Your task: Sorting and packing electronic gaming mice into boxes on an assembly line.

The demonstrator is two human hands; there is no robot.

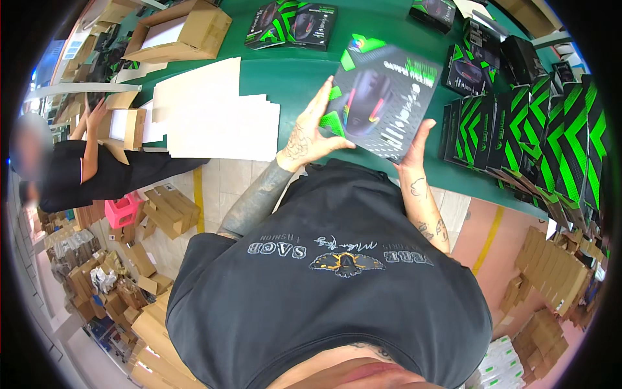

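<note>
Between my two hands is a black and green computer mouse box, tilted, its front with the mouse picture facing up at me. My left hand grips its left edge, thumb along the lower corner and fingers behind the side. On the lower right edge my right hand holds it, thumb up along the side and the other fingers hidden beneath. The box is over the green table, close to its near edge.
A row of black and green boxes stands at the right. More mouse boxes lie at the back. White sheets and an open carton are on the left, where a co-worker handles another carton. Flattened cardboard lies on the floor.
</note>
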